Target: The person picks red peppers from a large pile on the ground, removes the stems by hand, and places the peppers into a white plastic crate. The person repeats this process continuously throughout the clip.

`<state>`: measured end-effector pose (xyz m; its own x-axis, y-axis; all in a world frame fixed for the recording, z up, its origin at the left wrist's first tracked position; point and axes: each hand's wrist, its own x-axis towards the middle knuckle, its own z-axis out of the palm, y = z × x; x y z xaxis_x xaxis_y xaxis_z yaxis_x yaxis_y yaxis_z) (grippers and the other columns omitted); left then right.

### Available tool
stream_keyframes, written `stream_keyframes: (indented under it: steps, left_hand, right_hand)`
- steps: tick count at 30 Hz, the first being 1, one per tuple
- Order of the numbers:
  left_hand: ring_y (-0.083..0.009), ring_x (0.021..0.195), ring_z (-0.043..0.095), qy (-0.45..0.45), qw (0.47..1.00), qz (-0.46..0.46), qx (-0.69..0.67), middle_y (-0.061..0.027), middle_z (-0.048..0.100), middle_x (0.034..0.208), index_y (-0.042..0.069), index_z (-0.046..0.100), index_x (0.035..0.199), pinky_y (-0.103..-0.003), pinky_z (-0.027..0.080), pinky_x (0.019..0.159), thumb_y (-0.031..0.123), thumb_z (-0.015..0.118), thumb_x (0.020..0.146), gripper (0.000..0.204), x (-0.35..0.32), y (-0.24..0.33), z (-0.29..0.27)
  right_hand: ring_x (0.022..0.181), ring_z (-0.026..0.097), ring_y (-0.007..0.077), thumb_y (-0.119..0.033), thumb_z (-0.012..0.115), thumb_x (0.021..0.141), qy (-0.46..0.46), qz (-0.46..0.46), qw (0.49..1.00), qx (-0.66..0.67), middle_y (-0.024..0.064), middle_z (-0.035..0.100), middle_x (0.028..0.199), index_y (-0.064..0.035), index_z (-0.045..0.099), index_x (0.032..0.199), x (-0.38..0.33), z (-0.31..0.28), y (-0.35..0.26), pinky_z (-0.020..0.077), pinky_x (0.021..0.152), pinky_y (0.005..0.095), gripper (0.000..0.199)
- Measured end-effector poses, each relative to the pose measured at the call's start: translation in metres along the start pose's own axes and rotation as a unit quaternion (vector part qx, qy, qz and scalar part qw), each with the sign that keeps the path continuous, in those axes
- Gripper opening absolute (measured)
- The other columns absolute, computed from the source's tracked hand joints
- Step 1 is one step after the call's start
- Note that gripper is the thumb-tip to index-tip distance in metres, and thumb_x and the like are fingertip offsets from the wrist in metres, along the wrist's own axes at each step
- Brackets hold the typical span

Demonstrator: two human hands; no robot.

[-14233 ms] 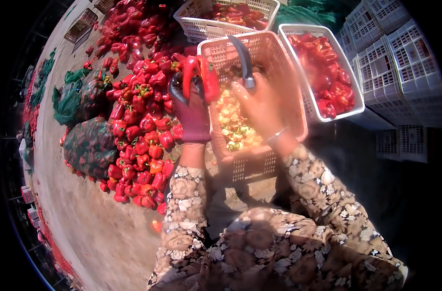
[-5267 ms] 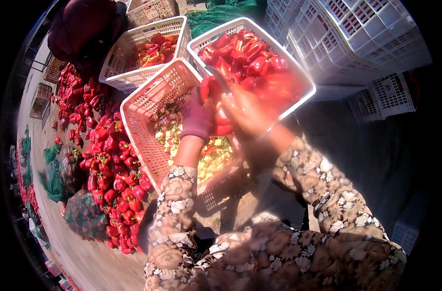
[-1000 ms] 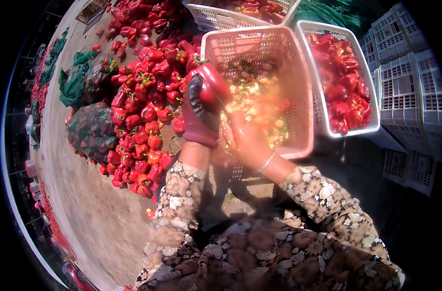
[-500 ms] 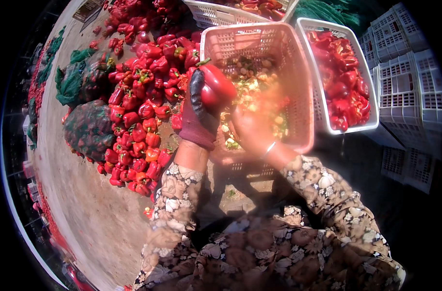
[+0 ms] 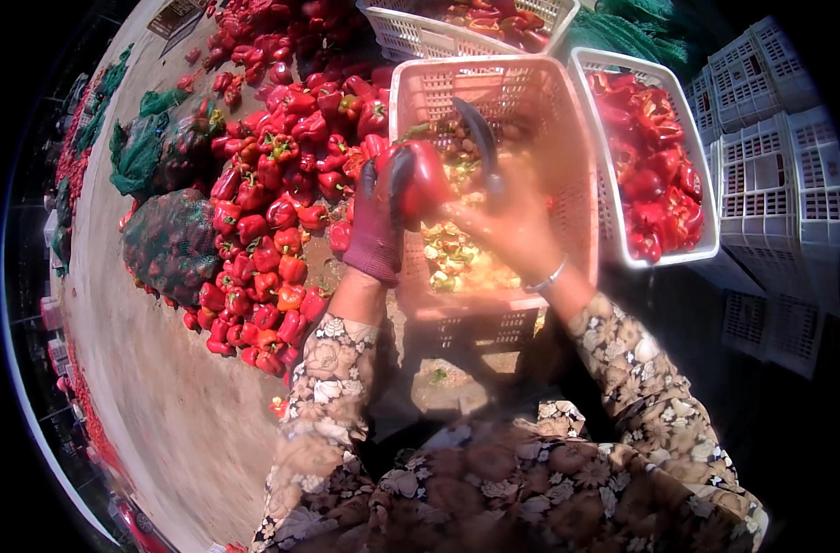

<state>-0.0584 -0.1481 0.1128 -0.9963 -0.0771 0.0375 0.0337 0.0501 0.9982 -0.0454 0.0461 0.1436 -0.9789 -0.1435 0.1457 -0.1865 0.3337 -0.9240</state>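
Note:
In my left hand (image 5: 379,217), which wears a purple glove with black-coated fingers, I grip a whole red bell pepper (image 5: 425,180) with its green stem pointing up. Close to the pepper's right side is my bare right hand (image 5: 505,229), its fingers closed around a curved knife (image 5: 478,134). The dark, hooked part of the knife rises above the fist; its lower end is hidden by the hand and haze. Both hands are over a pinkish plastic crate (image 5: 584,267) that holds pale pepper cores and green scraps (image 5: 447,261).
A white crate (image 5: 670,255) of cut red peppers stands to the right, another crate (image 5: 411,41) beyond. Whole red peppers (image 5: 254,267) are heaped on the floor at left, beside green mesh sacks (image 5: 171,241). Stacked white crates (image 5: 761,157) stand at the far right.
The right hand has moved slightly right and turned, bringing the curved knife into sight. The left hand still holds the pepper, now slightly lower in the picture.

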Motion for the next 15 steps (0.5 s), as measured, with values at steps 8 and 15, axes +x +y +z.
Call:
stream_keyframes:
  steps: [8, 15]
  left_hand:
    - [-0.0098, 0.078, 0.059, -0.096, 0.989, -0.111, 0.029, -0.0061, 0.061, 0.096, 0.006, 0.05, 0.121, -0.025, 0.05, 0.063, 0.02, 0.067, 0.09, 0.038, -0.017, 0.042, 0.043]
    - [-0.0089, 0.08, 0.059, -0.111, 0.98, -0.153, -0.057, -0.0053, 0.06, 0.095, 0.005, 0.05, 0.121, -0.024, 0.05, 0.066, 0.015, 0.066, 0.089, 0.037, -0.019, 0.053, 0.039]
  right_hand:
    - [0.091, 0.062, 0.0106, -0.007, 0.08, 0.074, -0.151, 0.042, 0.982, 0.107, 0.0069, 0.062, 0.107, -0.006, 0.042, 0.136, 0.013, -0.04, 0.017, 0.055, 0.075, 0.0251, 0.073]
    - [0.086, 0.067, 0.0173, -0.006, 0.075, 0.076, -0.173, 0.124, 0.934, 0.287, 0.0103, 0.064, 0.107, -0.0051, 0.04, 0.137, 0.011, -0.041, 0.019, 0.0569, 0.072, 0.0287, 0.07]
